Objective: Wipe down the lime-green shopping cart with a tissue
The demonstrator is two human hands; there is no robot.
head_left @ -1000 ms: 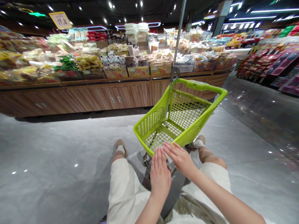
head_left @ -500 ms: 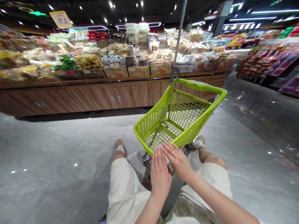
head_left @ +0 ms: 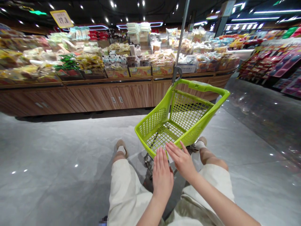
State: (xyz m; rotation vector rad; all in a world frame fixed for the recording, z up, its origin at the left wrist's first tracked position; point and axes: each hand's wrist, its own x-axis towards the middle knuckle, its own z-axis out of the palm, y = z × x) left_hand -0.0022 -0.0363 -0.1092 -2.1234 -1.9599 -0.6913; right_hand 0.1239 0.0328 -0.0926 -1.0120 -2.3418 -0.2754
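A lime-green shopping cart [head_left: 141, 138] with a grid-walled basket stands between my legs, its inside showing no goods. My left hand [head_left: 162, 175] is at the near rim of the basket, fingers stretched out and held together, back of the hand up. Just to its right, my right hand [head_left: 182, 160] lies with straight fingers over the same rim, the index finger lifted apart from the others. Neither hand grips anything. Whether the fingertips touch the rim or hover over it I cannot tell. A grey pole [head_left: 181, 40] rises from the cart's far left corner.
Ahead runs a wooden display counter [head_left: 108, 97] heaped with packaged foods, with a price sign [head_left: 61, 19] above it. More shelves of packets [head_left: 255, 62] stand at the right. Glossy grey floor [head_left: 58, 150] surrounds me; my shoes [head_left: 122, 147] flank the cart.
My right hand has shifted slightly right and its index finger has lifted away from the rest. The gap between my hands has widened a little. The cart is practically unmoved.
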